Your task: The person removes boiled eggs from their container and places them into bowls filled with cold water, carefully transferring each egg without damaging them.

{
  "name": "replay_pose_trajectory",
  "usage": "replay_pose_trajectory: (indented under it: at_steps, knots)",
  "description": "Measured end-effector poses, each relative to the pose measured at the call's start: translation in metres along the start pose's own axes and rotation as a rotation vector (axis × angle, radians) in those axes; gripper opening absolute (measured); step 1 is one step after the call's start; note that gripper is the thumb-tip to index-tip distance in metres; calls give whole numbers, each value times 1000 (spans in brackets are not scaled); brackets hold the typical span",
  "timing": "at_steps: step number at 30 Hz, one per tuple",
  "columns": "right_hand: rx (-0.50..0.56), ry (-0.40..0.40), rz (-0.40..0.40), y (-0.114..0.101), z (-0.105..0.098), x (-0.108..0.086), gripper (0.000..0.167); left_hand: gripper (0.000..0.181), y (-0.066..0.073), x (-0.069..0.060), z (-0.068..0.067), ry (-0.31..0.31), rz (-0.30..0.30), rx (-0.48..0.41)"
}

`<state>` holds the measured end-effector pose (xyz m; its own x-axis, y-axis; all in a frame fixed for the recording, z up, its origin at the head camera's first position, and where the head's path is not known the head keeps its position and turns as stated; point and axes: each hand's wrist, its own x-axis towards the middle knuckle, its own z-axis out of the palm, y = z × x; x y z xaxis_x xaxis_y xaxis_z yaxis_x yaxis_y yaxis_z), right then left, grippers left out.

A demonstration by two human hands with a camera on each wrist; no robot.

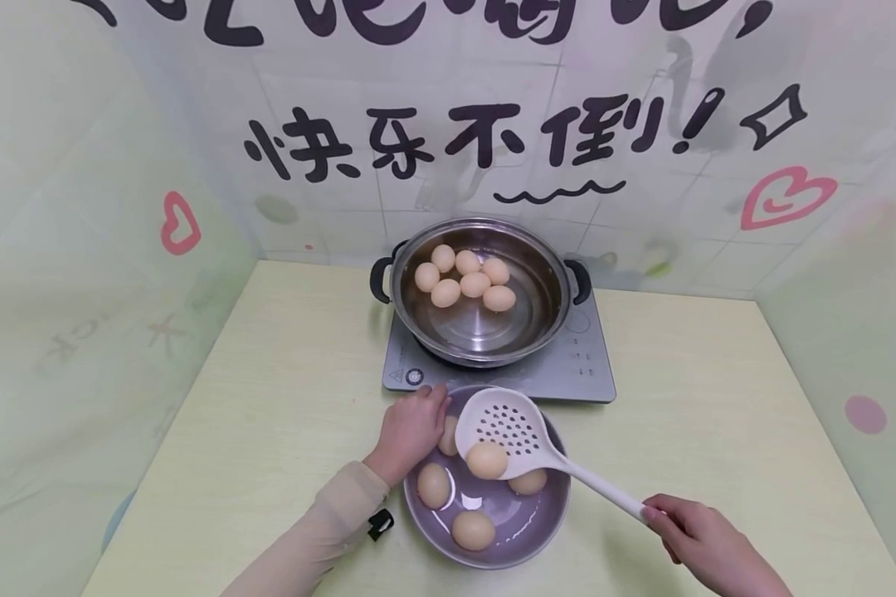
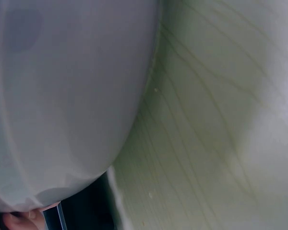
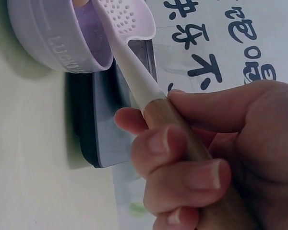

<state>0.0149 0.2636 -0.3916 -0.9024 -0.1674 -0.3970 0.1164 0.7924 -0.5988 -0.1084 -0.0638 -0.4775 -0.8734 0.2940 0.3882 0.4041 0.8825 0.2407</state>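
My right hand [image 1: 705, 539] grips the wooden handle of a white slotted spoon [image 1: 504, 423], its fingers wrapped round it in the right wrist view. The spoon's perforated head is over a purple bowl [image 1: 533, 543], with one brown egg [image 1: 487, 460] at its lower edge. Several more eggs [image 1: 474, 531] lie in the bowl, one partly hidden under the spoon. At the bowl's upper left rim, my left hand [image 1: 416, 427] holds the bowl, close to another egg [image 1: 450, 437]. The left wrist view shows mostly the bowl's outer wall [image 2: 77, 96], with fingertips at the lower left.
Behind the bowl, a wide steel pot [image 1: 480, 352] with black handles stands on an induction cooker [image 1: 590, 365]. Several eggs [image 1: 474, 284] sit in liquid in it. A small black object [image 1: 380, 524] lies left of the bowl. Printed sheeting [image 1: 455, 191] covers the wall behind.
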Motion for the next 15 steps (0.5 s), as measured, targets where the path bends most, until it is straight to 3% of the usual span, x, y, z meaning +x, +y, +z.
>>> replay_pose_trajectory:
  at_steps: [6,15]
  knots:
    - [-26,4,59,-2,3,3,24,13,0,0,0,10,2,1]
    - [-47,18,74,-3,5,5,24,12,0,0,1,3,6,2]
